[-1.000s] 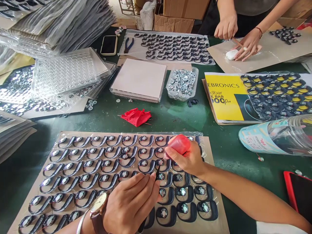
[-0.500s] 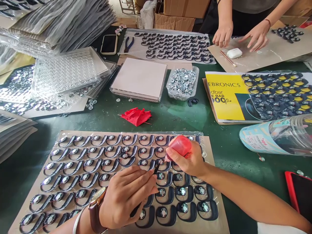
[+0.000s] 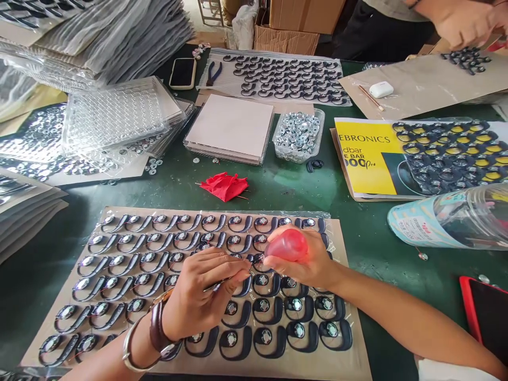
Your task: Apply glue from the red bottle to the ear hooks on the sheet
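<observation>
My right hand [image 3: 307, 259] is wrapped round a red translucent squeeze bottle [image 3: 288, 246], its nozzle end mostly hidden. Pinched in my left hand [image 3: 210, 293] is a thin dark pointed tool [image 3: 224, 279], which looks like tweezers; its tip lies close to the bottle. Both hands are above a brown board [image 3: 130, 352] with rows of black curved ear-hook parts [image 3: 264, 341], each bearing a small round silver speaker piece [image 3: 231, 338]. The tool and bottle meet over a piece in the middle rows, partly covered by my fingers.
Beyond the board lie a crumpled red cloth [image 3: 224, 187], a tub of metal discs [image 3: 297, 135] and a stack of pale cards [image 3: 230, 127]. A clear jar [image 3: 448, 222] lies on the right near a red-edged phone [image 3: 484, 317]. A co-worker's hands [image 3: 464, 26] are at back right.
My left hand has moved slightly up with the dark tool now lying flatter. The red bottle has tilted and shifted a little down. The co-worker's hands have moved right to the dark pile.
</observation>
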`<state>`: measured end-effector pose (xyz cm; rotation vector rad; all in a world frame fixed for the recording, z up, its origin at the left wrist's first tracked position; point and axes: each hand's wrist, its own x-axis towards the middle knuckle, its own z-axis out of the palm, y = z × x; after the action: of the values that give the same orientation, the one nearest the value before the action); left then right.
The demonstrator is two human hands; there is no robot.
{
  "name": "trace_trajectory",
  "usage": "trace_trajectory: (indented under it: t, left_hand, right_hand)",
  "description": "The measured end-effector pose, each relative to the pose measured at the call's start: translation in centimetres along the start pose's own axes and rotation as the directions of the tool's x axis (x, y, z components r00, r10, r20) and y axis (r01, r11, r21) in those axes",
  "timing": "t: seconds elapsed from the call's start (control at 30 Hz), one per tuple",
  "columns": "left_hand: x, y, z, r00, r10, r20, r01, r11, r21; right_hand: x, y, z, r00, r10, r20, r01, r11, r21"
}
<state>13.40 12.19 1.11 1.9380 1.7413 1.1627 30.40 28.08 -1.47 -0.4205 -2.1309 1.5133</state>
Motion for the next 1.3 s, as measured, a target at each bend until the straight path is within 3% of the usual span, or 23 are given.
trace_trajectory:
  t: [0.1,0.23,0.33,0.53,0.8,0.97,1.17,1.3]
  left_hand:
    - [-0.5,0.4,0.1,0.999,0.036,-0.033,-0.034,0.998,0.046]
    - [-2.0,2.0,0.3,0.969,0.247,0.024,-0.247,0.951,0.186]
    - [-3.2,3.2,0.7,0.937,0.332,0.111,-0.350,0.882,0.316]
    - [-4.3,3.7,1.8,0.925,0.344,0.162,-0.380,0.846,0.375]
    - [-5.5,4.4,2.7,0.913,0.357,0.198,-0.408,0.781,0.473]
    - [-5.6,4.4,2.6,0.915,0.354,0.195,-0.404,0.785,0.469]
    - [-5.6,4.2,2.6,0.916,0.348,0.201,-0.402,0.793,0.458]
    - [-5.5,4.1,2.5,0.921,0.333,0.200,-0.388,0.805,0.449]
  right_hand:
    - [0.3,-1.7,-1.2,0.982,0.181,0.051,-0.184,0.981,0.056]
    - [-0.3,-2.7,-1.7,0.945,0.307,0.110,-0.321,0.935,0.152]
    - [-1.5,-1.8,-0.7,0.960,0.279,0.039,-0.280,0.932,0.231]
    - [-3.2,0.4,1.5,0.974,0.222,0.035,-0.223,0.937,0.268]
    - [-2.8,0.1,1.4,0.986,0.156,0.061,-0.162,0.981,0.108]
    - [-2.8,0.2,1.4,0.996,0.083,-0.023,-0.082,0.997,0.011]
    - [-2.8,0.1,1.2,0.989,0.145,-0.024,-0.145,0.989,0.002]
    - [-2.6,-0.3,1.2,0.990,0.112,-0.082,-0.109,0.994,0.031]
